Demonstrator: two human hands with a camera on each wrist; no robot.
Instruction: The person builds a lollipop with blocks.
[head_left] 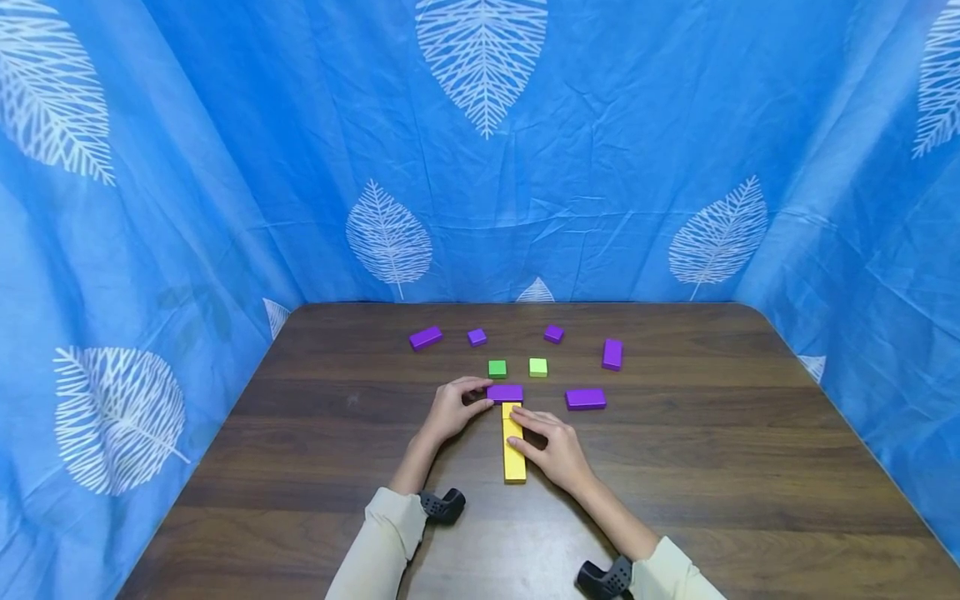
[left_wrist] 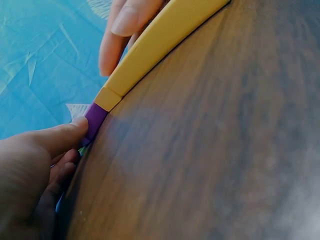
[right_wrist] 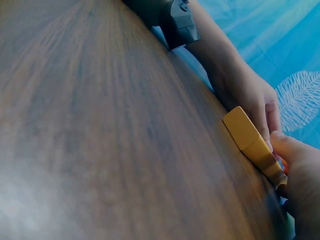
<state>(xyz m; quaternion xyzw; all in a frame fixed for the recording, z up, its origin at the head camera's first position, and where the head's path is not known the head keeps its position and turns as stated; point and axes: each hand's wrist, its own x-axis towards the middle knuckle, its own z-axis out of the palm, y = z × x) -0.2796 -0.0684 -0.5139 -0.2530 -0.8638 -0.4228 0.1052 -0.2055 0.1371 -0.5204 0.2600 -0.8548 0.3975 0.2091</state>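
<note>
A purple block (head_left: 505, 393) lies crosswise at the far end of a yellow row (head_left: 514, 458). The row is a long yellow block with a short yellow piece (left_wrist: 108, 98) at its far end, against the purple block. My left hand (head_left: 452, 408) pinches the purple block's left end, thumb in front and a finger behind. Over the yellow row is my right hand (head_left: 557, 450), thumb and fingers spread apart, fingertips at its top. Whether those fingertips press on it or hover, I cannot tell. In the right wrist view the yellow row (right_wrist: 245, 131) partly hides the left fingers.
Behind the purple block stand a green block (head_left: 497, 369) and a light green block (head_left: 537, 367). Several purple blocks lie farther out, including one (head_left: 585, 400) to the right and one (head_left: 612, 354) behind it. A blue leaf-patterned curtain (head_left: 600, 208) surrounds the wooden table (head_left: 300, 467).
</note>
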